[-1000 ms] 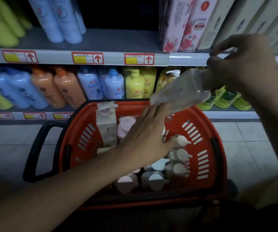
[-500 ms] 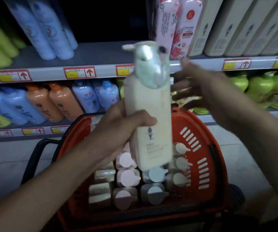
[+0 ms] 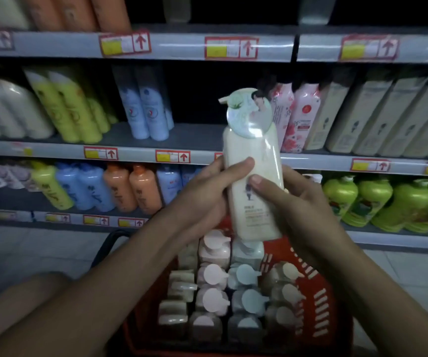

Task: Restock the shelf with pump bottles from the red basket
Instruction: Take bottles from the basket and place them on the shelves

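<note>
A cream pump bottle [image 3: 252, 155] with a round pale-green tag over its pump stands upright in front of the shelves. My left hand [image 3: 202, 199] grips its left side with the thumb across the front. My right hand [image 3: 295, 204] holds its right side, thumb on the label. Below them sits the red basket [image 3: 321, 305], packed with several upright pump bottles [image 3: 213, 297] with pink, pale blue and beige caps. Behind the held bottle, the middle shelf [image 3: 197, 136] has a dark bare stretch between blue bottles and pink bottles.
Blue bottles [image 3: 143, 109] and yellow-green ones [image 3: 66, 106] stand left on the middle shelf, pink bottles [image 3: 298, 114] and beige ones [image 3: 377, 117] right. The lower shelf holds orange bottles [image 3: 133, 186] and green jugs [image 3: 367, 199]. Pale floor tiles [image 3: 40, 251] lie left of the basket's black handle [image 3: 110, 243].
The bottle went from my right hand to my left, was turned upright and lifted. My right hand has now closed on it too. The view has tilted up toward the shelves.
</note>
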Demonstrator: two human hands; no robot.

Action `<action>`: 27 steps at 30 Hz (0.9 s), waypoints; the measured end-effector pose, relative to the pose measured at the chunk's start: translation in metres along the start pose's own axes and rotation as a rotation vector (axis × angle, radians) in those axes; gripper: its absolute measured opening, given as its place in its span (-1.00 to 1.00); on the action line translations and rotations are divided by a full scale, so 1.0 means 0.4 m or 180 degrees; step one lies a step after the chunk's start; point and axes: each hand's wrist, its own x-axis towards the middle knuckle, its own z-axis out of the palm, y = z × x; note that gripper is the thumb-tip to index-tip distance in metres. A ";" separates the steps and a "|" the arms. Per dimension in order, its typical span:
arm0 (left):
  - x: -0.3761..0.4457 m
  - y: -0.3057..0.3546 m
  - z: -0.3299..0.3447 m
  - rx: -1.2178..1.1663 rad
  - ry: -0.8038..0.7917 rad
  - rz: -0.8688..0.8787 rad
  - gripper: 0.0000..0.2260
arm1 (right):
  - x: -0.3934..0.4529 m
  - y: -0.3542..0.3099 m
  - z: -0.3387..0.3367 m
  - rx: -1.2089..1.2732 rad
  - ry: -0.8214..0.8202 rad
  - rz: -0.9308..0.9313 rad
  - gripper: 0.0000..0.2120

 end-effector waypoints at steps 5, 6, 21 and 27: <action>-0.034 0.128 0.025 0.0237 -0.0220 0.0482 -0.52 | -0.001 -0.096 0.031 0.0169 0.0180 -0.0495 -0.57; -0.041 0.146 0.026 0.0363 -0.0214 0.0530 -0.52 | -0.002 -0.115 0.037 0.0275 0.0194 -0.0573 -0.55; -0.069 0.336 0.099 0.0880 0.0199 0.1360 -0.54 | 0.064 -0.363 0.097 0.0282 -0.0116 -0.0752 -0.65; -0.015 0.388 0.047 0.0866 0.0378 0.1405 -0.44 | 0.143 -0.387 0.123 0.0055 -0.0092 -0.0852 -0.69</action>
